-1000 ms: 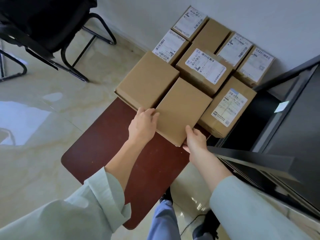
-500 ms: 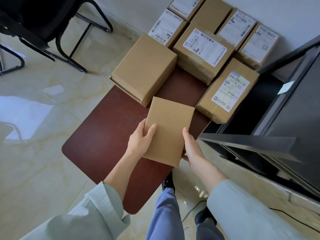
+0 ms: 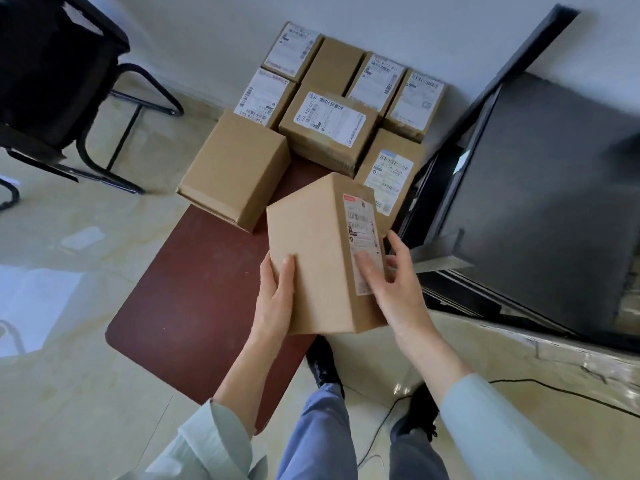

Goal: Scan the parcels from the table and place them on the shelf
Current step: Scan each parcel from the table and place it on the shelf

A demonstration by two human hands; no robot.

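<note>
Your near half of the table (image 3: 194, 306) lies bare, so a hand can pass there. Far across it, parcels (image 3: 325, 129) crowd together up to the wall (image 3: 381, 22). On your right, the dark shelf (image 3: 540, 188) stands just beside the table. Far left, a chair (image 3: 52, 81) stands on the floor, well apart.

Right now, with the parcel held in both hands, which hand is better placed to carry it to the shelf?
Right, probably. The right hand grips the parcel on its labelled side, nearest the dark shelf. The left hand holds the far side.
</note>
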